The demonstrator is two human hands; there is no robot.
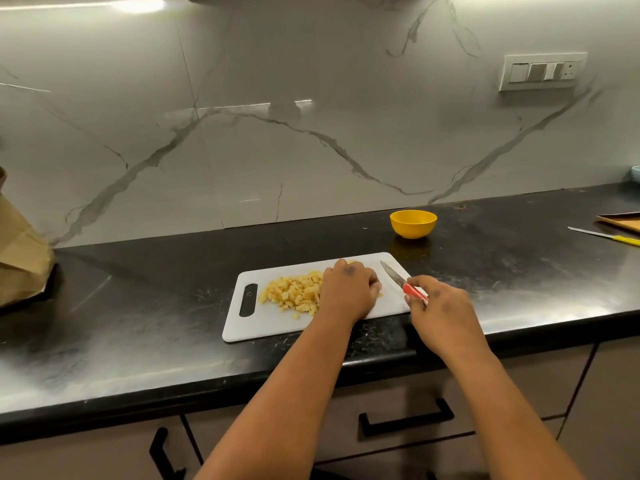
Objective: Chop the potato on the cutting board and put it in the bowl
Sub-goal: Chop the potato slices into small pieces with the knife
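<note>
Black worktop (138, 306): cutting board (277, 327) at front edge; bowl (413, 223) behind its right corner. Left hand (349, 289) cups potato (294, 292); right hand (440, 306) grips knife (403, 284), nearer bowl.

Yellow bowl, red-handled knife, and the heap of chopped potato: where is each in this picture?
Yellow bowl (413, 225): head view, on its outer front wall.
Red-handled knife (393, 272): head view, on the blade.
Chopped potato (294, 292): head view, on the middle of the heap.
</note>
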